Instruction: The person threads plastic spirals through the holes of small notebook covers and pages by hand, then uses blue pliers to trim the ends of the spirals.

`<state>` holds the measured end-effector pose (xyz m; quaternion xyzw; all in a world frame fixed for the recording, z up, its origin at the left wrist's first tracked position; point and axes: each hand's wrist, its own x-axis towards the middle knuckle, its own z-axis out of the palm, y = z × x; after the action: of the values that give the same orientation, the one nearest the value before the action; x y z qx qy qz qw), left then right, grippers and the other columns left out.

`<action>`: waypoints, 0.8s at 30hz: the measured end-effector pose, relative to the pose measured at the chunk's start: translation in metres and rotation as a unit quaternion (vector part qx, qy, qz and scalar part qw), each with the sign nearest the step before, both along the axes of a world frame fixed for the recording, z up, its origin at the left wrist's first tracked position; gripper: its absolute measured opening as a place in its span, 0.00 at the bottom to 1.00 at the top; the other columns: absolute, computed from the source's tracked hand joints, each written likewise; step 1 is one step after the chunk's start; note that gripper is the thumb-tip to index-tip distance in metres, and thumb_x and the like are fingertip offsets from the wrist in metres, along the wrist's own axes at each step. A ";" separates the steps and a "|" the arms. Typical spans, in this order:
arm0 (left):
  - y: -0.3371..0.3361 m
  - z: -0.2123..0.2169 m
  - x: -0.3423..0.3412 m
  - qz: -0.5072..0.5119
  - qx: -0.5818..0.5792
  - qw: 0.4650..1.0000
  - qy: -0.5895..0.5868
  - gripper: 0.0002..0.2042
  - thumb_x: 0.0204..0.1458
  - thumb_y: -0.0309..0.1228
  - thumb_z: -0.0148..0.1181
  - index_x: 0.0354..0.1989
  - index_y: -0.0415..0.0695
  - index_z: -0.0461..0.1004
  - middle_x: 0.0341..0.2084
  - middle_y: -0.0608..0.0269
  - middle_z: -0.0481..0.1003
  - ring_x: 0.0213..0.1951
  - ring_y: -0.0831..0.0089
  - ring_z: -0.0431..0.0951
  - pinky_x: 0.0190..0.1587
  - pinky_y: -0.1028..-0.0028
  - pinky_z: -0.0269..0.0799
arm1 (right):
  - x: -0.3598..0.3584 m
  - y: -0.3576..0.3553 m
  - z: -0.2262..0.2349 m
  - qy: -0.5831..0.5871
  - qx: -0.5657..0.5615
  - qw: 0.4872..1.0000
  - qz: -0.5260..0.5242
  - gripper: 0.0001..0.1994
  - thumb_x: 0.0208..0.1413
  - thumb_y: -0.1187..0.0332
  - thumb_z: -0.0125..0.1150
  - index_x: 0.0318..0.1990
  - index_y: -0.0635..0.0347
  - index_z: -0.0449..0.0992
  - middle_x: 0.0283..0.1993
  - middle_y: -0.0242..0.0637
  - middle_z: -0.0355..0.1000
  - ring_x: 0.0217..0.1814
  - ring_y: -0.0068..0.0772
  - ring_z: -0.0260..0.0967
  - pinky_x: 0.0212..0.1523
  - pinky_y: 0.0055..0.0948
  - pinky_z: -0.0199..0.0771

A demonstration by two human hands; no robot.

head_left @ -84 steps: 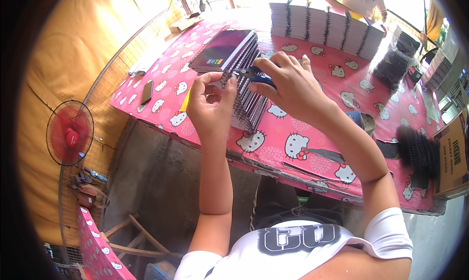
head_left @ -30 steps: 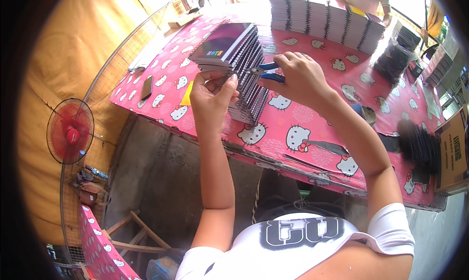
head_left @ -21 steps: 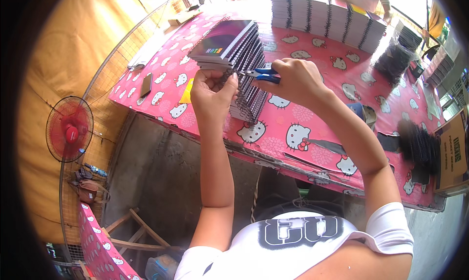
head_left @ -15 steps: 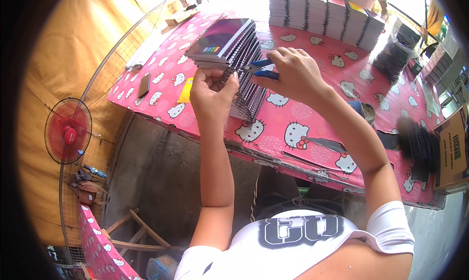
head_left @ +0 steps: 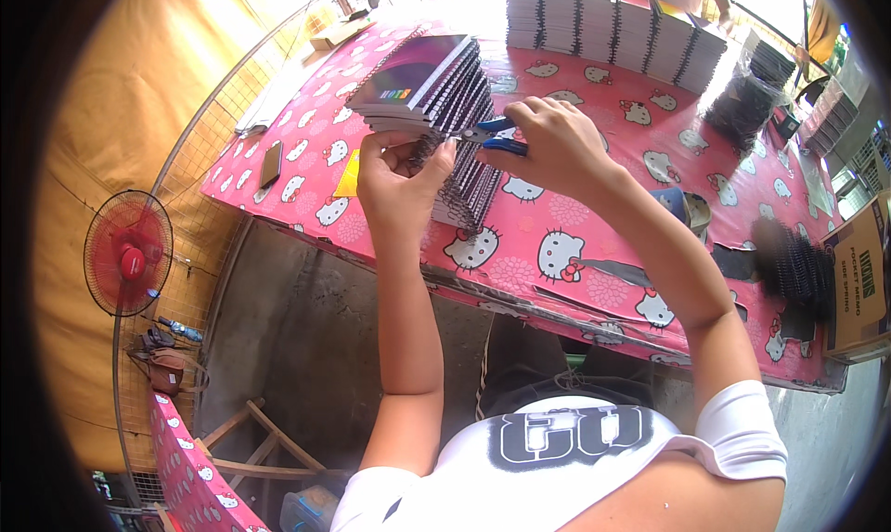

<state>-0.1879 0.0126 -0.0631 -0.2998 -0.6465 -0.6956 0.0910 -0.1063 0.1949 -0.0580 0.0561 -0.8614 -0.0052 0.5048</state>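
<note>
A person's right hand (head_left: pixel 561 147) is gripping blue-handled pliers (head_left: pixel 506 147), pointing their tips at the left hand (head_left: pixel 399 179), which is pinching a dark coil (head_left: pixel 430 147), apparently a spiral binding, partly hidden. Spiral notebooks (head_left: pixel 459 96) are rising in a stack by the pink table's (head_left: pixel 509 270) near edge, toward its left corner.

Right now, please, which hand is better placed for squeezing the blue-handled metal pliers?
Probably the right hand: it holds the pliers, while the left hand appears to pinch the black wire coil.
</note>
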 end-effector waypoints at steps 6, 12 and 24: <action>-0.007 0.004 0.002 0.008 -0.029 0.997 -0.071 0.15 0.48 0.24 0.67 0.41 0.36 0.68 0.27 0.57 0.76 0.22 0.79 0.74 0.23 0.79 0.71 | 0.013 -0.021 0.018 -0.315 -0.141 0.935 -0.079 0.30 0.48 0.37 0.59 0.23 0.61 0.78 0.20 0.37 0.73 0.23 0.41 0.75 0.29 0.39 0.75; -0.009 0.004 0.006 -0.063 0.027 0.990 -0.120 0.14 0.48 0.24 0.67 0.41 0.39 0.69 0.25 0.58 0.76 0.20 0.80 0.73 0.22 0.80 0.69 | 0.008 -0.006 -0.006 -0.035 -0.029 0.999 -0.020 0.26 0.48 0.41 0.64 0.25 0.60 0.76 0.21 0.37 0.73 0.25 0.43 0.74 0.30 0.40 0.75; -0.011 0.002 0.006 -0.069 0.005 0.982 -0.178 0.16 0.47 0.23 0.68 0.42 0.39 0.69 0.26 0.60 0.76 0.21 0.80 0.73 0.23 0.80 0.70 | 0.012 -0.013 -0.021 -0.087 -0.077 0.992 -0.043 0.25 0.48 0.42 0.64 0.25 0.59 0.77 0.22 0.37 0.74 0.24 0.42 0.75 0.27 0.39 0.74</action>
<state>-0.1822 0.0011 -0.0609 -0.2144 -0.6265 -0.7459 -0.0720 -0.0941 0.1824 -0.0786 -0.0200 -0.9014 0.0441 0.4302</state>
